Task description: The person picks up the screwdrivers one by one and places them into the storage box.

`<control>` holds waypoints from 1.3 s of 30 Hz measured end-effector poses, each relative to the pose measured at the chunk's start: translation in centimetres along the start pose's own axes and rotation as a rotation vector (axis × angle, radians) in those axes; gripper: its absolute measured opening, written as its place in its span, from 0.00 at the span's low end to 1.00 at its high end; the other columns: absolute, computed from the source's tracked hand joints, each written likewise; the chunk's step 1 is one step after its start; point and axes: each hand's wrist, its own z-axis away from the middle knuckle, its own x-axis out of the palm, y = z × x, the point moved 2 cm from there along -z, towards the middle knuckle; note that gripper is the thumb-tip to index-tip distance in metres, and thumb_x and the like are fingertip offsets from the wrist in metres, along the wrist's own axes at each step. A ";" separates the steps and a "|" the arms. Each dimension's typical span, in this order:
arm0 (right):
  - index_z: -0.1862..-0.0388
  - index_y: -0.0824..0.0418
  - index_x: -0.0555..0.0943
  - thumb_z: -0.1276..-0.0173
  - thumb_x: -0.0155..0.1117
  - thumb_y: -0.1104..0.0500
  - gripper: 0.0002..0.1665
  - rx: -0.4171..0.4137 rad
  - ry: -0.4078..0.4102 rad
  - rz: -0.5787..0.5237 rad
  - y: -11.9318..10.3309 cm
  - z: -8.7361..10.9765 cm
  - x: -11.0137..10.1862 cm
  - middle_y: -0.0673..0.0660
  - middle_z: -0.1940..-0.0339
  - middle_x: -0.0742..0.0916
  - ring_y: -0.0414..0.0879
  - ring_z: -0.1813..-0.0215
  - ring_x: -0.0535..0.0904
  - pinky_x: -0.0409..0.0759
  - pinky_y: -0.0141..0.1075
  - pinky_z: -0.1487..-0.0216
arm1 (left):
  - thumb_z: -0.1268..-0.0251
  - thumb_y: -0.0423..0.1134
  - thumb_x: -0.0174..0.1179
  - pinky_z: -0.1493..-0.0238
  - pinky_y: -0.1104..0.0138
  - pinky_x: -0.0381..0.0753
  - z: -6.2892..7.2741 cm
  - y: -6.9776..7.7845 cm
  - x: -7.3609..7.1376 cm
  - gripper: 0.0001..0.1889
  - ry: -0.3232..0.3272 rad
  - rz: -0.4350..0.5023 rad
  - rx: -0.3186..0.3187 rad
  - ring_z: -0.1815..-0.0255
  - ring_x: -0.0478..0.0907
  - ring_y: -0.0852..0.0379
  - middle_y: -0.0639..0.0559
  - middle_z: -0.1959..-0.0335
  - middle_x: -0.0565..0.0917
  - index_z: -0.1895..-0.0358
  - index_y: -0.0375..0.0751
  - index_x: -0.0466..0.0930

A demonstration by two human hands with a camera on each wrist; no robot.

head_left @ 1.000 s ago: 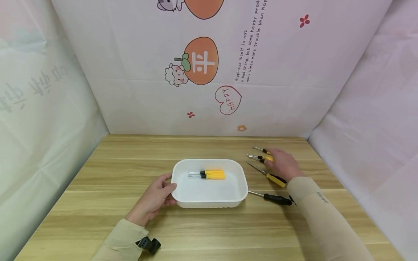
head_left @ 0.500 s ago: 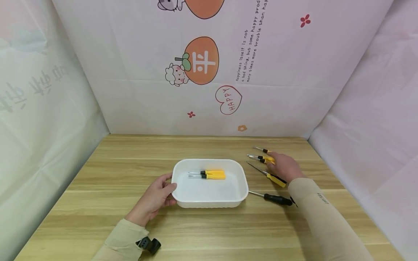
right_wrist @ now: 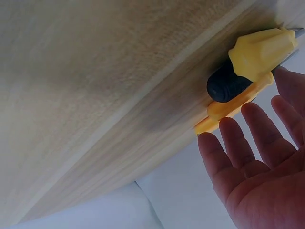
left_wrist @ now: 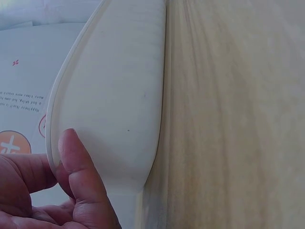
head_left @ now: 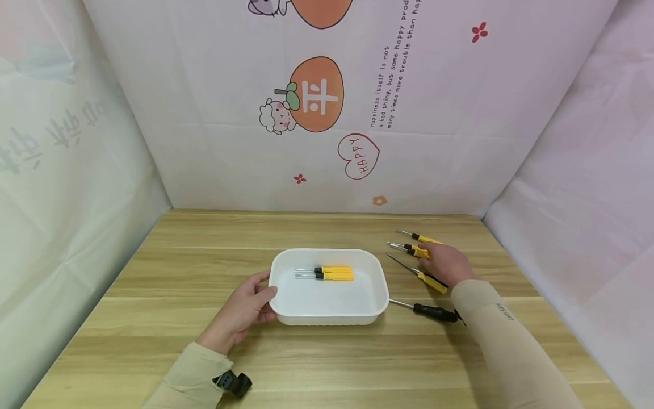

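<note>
White plastic tray [head_left: 327, 320], two screwdrivers [head_left: 338, 277] inside, rim pinched by left hand [head_left: 246, 307]. Right hand [head_left: 446, 263] shifted, uncovering farthest screwdriver [head_left: 431, 240]; now at paired yellow-handled screwdrivers [head_left: 422, 253], probably mid-pickup. Visible fingers apart; can't tell if pair's gripped.

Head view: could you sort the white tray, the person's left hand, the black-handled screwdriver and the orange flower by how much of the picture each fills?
Largest to smallest:
1. White tray
2. Left hand
3. Black-handled screwdriver, long but thin
4. Orange flower
</note>
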 end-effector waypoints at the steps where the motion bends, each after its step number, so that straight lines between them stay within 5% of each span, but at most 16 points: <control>1: 0.26 0.64 0.75 0.22 0.63 0.55 0.29 -0.002 -0.001 0.002 0.0 0.0 0.0 0.72 0.32 0.81 0.72 0.33 0.77 0.77 0.66 0.36 | 0.19 0.35 0.53 0.67 0.68 0.85 0.0 0.0 0.0 0.29 0.000 0.000 0.000 0.66 0.81 0.54 0.37 0.48 0.75 0.20 0.38 0.61; 14: 0.27 0.66 0.75 0.22 0.63 0.56 0.29 -0.011 -0.018 0.003 0.1 -0.2 0.1 0.72 0.35 0.82 0.71 0.35 0.78 0.78 0.65 0.37 | 0.19 0.35 0.53 0.66 0.68 0.86 0.1 0.1 0.0 0.29 0.003 -0.002 0.002 0.65 0.82 0.53 0.36 0.47 0.75 0.20 0.38 0.60; 30: 0.43 0.66 0.86 0.25 0.65 0.61 0.16 -0.061 0.039 0.024 0.4 -0.3 0.5 0.66 0.52 0.90 0.61 0.52 0.85 0.83 0.59 0.49 | 0.20 0.35 0.54 0.65 0.68 0.86 0.0 -0.1 0.0 0.29 0.005 0.003 0.002 0.65 0.82 0.53 0.37 0.48 0.75 0.20 0.38 0.60; 39: 0.42 0.66 0.87 0.26 0.66 0.59 0.17 -0.033 0.030 0.032 0.8 -0.3 0.9 0.67 0.47 0.89 0.65 0.47 0.85 0.83 0.61 0.45 | 0.20 0.35 0.54 0.66 0.68 0.85 -0.1 -0.1 0.0 0.29 0.011 0.004 0.002 0.65 0.82 0.53 0.37 0.50 0.75 0.20 0.38 0.61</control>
